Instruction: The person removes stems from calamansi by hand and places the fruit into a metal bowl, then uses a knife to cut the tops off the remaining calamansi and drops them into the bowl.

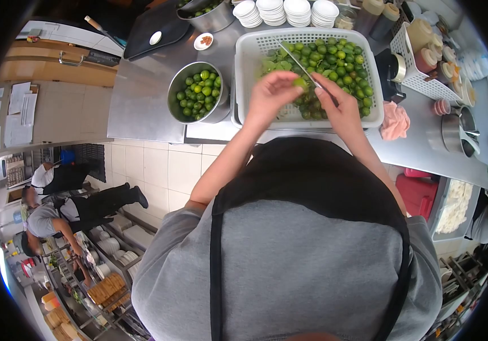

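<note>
Over a white perforated basket (243, 62), both my hands are raised at chest height. My left hand (271, 95) pinches a small green lime (300, 83) between its fingertips. A knife (293, 55) is gripped in my right hand (339, 102), its blade slanting up and to the left, close beside that lime. Below them, many green limes (343, 65) fill the middle and right of the basket, with leafy bits (271, 62) toward the left. To the left of the basket stands a round metal pot (174, 108) holding more limes.
Stacks of small white dishes (298, 12) line the back. A pink cloth (395, 120) lies right of the basket, near a white crate (420, 74) of bottles. A black tray (161, 34) sits back left. Two people (65, 213) stand at shelves far left; another person (487, 219) is at far right.
</note>
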Tool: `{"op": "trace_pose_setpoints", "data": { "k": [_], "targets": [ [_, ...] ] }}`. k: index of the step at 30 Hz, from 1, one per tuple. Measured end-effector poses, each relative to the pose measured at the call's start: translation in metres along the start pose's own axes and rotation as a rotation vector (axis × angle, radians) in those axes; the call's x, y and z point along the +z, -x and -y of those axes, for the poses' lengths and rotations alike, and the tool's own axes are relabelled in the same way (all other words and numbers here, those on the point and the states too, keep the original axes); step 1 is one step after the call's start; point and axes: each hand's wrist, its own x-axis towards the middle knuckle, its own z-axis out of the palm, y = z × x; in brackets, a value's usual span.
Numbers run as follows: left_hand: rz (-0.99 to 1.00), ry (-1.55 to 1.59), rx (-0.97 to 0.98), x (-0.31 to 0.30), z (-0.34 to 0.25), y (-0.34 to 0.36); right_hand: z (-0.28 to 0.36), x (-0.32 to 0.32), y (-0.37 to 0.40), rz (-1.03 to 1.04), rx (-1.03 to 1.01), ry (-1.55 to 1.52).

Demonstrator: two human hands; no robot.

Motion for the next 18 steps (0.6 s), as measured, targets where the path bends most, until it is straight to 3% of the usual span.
{"op": "trace_pose_setpoints", "data": {
  "k": [2, 6, 11, 18],
  "targets": [
    [-0.140, 0.069, 0.089, -0.018, 0.003, -0.014, 0.004, -0.003, 0.004, 0.016, 0.050, 0.008],
    [-0.240, 0.089, 0.180, -0.039, -0.004, -0.025, -0.005, 0.001, 0.015, 0.076, -0.094, -0.055],
    [-0.255, 0.089, 0.167, -0.038, -0.005, -0.025, -0.003, 0.002, 0.019, 0.098, -0.098, -0.014],
    [-0.113, 0.065, 0.127, -0.019, -0.001, -0.018, -0.001, 0.007, 0.003, 0.059, -0.074, 0.005]
  ]
}}
